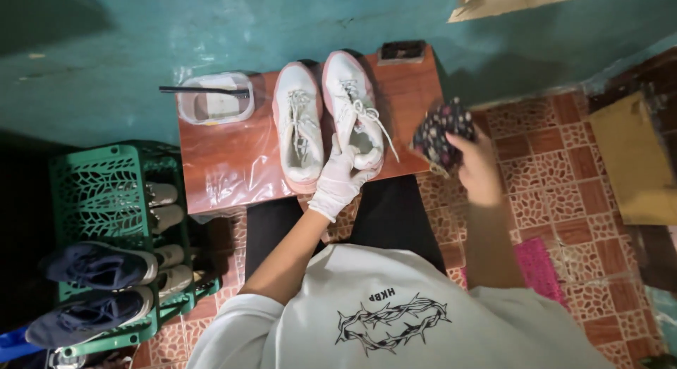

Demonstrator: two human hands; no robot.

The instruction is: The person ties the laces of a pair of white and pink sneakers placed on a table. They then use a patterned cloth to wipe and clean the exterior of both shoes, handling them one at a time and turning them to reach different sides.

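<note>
The left hand wears a white glove, and its fingers grasp the heel of the right shoe, a white sneaker with a pink sole and loose laces. That shoe lies on a small reddish-brown surface pushed against a teal wall, toe toward the wall. Just beside it, touching along the side, lies the left shoe of the same pair. A clear plastic sheet covers part of the surface.

The right hand is bare and raised past the right edge of the surface. Its fingers are clenched on a dark cloth with small light dots, bunched up in the grip.

At the far left corner of the surface stands a clear tub with a black brush laid across its rim. A dark block sits at the far right corner against the wall.

On the tiled floor to the left stands a green crate holding several pairs of shoes, dark blue ones nearest. A pink mat lies to the right.
</note>
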